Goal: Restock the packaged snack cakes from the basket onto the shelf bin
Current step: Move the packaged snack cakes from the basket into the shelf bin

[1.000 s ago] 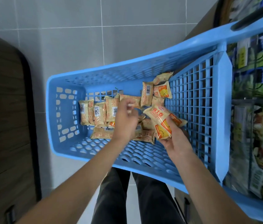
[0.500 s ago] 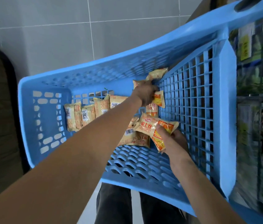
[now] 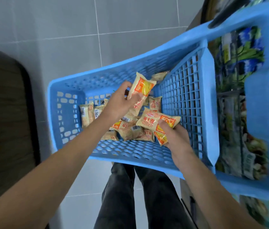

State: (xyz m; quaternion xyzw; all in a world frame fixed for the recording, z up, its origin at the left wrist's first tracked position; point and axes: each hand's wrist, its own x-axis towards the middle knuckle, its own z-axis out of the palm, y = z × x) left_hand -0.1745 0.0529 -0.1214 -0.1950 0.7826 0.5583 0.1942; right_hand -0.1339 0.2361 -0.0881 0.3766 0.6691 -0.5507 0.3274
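A blue plastic basket (image 3: 67,116) is in front of me with several tan and orange snack cake packets (image 3: 128,129) lying loose on its floor. My left hand (image 3: 119,103) pinches one packet (image 3: 143,88) by its lower end and holds it up above the pile. My right hand (image 3: 175,138) grips a small bundle of packets (image 3: 157,123) just over the basket floor, near the right wall. More packets (image 3: 86,113) stand in a row at the basket's left end.
To the right, a blue shelf frame (image 3: 262,103) holds colourful packaged goods (image 3: 239,57). A dark wooden panel (image 3: 3,113) stands on the left. Grey floor tiles (image 3: 64,38) and my dark trouser legs (image 3: 140,195) show below.
My left hand has taken a packet from the far right corner of the basket and lifted it clear of the pile. My right hand keeps its bundle.
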